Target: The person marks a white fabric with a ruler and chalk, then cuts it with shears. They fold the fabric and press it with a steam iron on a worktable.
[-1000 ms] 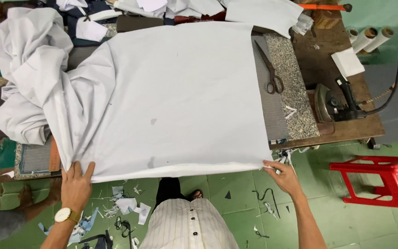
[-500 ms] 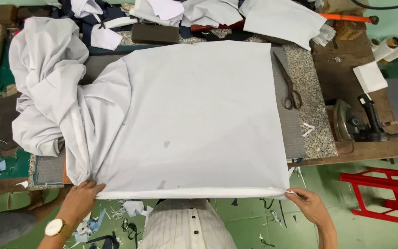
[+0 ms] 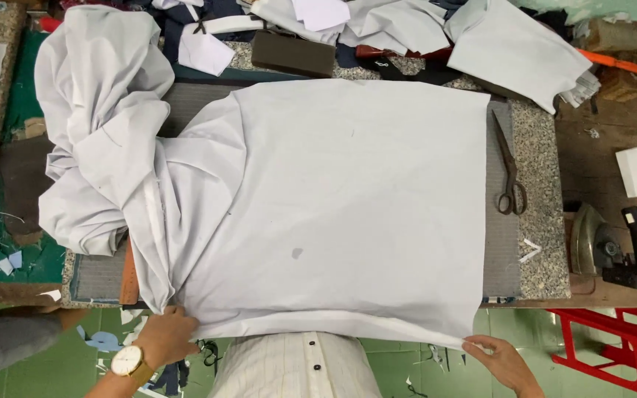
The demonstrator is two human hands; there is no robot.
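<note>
— What's the room like?
— A speckled stone worktop (image 3: 547,158) over a green floor (image 3: 414,368), red stool (image 3: 628,346) beside it. The white cloth (image 3: 333,206) covers most of it; scissors (image 3: 510,173) and an iron (image 3: 613,247) lie right of the cloth.
— And the hands?
— Left hand (image 3: 167,335) and right hand (image 3: 499,361) pinch the cloth's near corners, fingers closed. Since a second ago, the cloth has been drawn nearer the person.

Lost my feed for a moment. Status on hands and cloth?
Left hand, right hand pinch near edge of pale grey cloth sheet. Sheet flat, bunched at left. Metal scissors lie beside it.
</note>
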